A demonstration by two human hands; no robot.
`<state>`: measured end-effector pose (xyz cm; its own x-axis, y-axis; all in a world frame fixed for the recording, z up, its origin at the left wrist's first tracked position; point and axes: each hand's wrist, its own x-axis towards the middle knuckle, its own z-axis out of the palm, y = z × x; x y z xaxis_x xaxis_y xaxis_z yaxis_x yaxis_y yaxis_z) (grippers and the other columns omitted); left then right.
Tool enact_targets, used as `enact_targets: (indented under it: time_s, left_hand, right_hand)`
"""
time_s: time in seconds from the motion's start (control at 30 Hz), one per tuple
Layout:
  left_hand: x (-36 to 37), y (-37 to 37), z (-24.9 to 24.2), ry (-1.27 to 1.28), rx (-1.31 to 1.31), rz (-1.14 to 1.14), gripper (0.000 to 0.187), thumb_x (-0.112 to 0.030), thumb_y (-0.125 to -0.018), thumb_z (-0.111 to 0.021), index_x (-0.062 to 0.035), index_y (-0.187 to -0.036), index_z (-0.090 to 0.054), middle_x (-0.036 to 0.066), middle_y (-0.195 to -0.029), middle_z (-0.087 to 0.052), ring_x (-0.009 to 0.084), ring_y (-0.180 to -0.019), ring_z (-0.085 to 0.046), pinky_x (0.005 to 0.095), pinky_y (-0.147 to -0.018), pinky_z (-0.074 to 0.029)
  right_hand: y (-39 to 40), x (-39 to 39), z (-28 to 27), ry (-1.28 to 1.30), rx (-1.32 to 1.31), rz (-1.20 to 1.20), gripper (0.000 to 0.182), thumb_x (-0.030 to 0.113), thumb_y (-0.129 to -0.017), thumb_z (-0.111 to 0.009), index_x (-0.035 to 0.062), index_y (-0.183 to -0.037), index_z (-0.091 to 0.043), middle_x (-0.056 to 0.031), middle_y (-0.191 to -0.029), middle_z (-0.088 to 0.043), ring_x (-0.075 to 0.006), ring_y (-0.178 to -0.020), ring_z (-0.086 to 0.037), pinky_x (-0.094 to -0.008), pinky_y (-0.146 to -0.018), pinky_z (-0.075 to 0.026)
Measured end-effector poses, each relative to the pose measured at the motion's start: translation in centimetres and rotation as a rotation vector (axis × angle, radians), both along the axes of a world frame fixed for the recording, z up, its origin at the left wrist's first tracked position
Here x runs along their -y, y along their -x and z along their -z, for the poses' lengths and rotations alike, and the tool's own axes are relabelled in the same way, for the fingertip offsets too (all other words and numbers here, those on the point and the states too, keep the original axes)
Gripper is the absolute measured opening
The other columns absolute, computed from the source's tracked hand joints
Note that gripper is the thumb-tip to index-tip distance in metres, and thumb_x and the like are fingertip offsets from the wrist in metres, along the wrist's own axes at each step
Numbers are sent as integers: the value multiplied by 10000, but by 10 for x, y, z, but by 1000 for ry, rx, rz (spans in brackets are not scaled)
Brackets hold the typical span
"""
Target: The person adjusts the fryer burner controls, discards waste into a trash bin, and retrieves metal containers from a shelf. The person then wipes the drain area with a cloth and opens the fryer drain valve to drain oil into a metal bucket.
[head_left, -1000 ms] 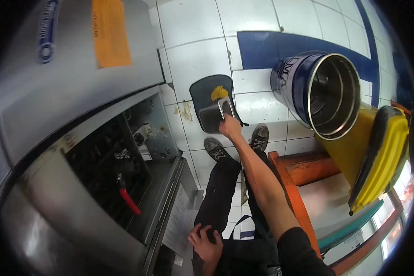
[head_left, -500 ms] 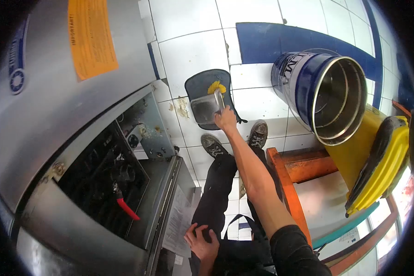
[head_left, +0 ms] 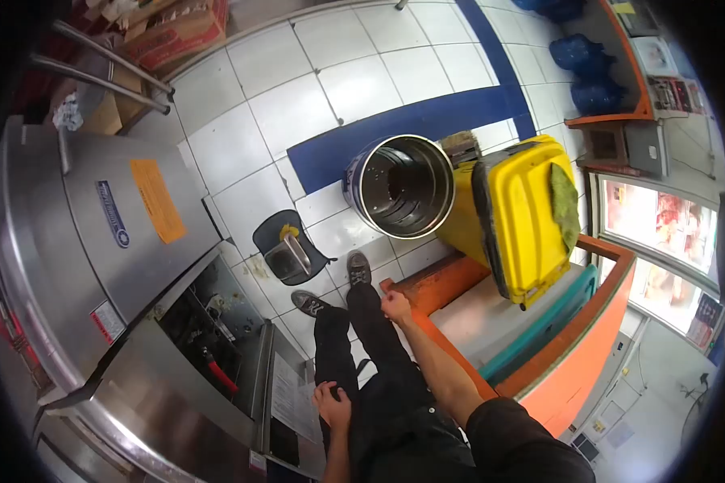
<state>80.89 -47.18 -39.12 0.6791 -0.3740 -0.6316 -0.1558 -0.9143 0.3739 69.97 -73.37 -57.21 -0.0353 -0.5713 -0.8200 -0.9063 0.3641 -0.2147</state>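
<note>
My left hand rests on my left thigh with its fingers apart. My right hand is over my right knee beside the orange frame; its fingers are curled and nothing shows in them. On the floor ahead of my shoes lies a black pan-like piece with rounded corners. A rectangular metal piece with a raised bright edge lies on it, next to a small yellow thing whose kind I cannot make out.
An open metal bucket stands near a yellow lidded bin. At my left is a stainless steel appliance with its lower compartment open, showing a red handle. A teal board leans inside the orange frame.
My right hand has let go of the metal piece and drawn back to my knee. The view has swung to the right and lifted, showing more of the room.
</note>
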Motion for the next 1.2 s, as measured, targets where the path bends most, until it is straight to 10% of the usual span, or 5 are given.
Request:
enact_targets:
  time_s: [0.2,0.43,0.7,0.83,1.2]
  left_hand:
    - [-21,3,-5,27,-89,-71,212,-115,-825,-622,-87,-1035,-611,146,-1058,-617,368,-1053,-554,456,-924,-446]
    - [-22,1,-81,76,-126,-219,221,-196,-880,-599,-105,-1079,-625,116,-1104,-640,317,-1031,-614,406,-900,-489]
    - [-14,-16,-167,230,-148,-321,205,-203,-902,-591,-96,-1066,-650,130,-1002,-672,295,-913,-654,395,-821,-511]
    - [-7,-17,-154,242,-225,-219,184,-152,-930,-573,-56,-1067,-650,133,-988,-695,255,-899,-676,355,-801,-517]
    - [9,-23,-125,100,-276,-102,169,-150,-910,-602,-49,-1035,-653,126,-929,-690,255,-844,-676,361,-768,-518]
  right_hand:
    - [50,10,-51,-41,41,378,274,272,-856,-569,50,-722,-658,-80,-613,-630,-178,-544,-628,-326,-435,-463]
    - [71,1,-58,-444,390,406,183,208,-959,-542,44,-1004,-609,-73,-765,-596,-151,-538,-587,-241,-400,-464]
    - [-11,1,-278,-107,470,185,168,230,-952,-614,68,-977,-649,-43,-801,-647,-111,-626,-609,-260,-535,-502]
    - [41,56,-268,678,347,-93,205,203,-926,-606,8,-909,-668,-65,-761,-662,-115,-637,-595,-295,-587,-483]
    - [167,289,-263,1081,-176,-27,349,293,-844,-657,50,-1092,-624,-206,-1109,-627,-381,-1041,-578,-444,-888,-468]
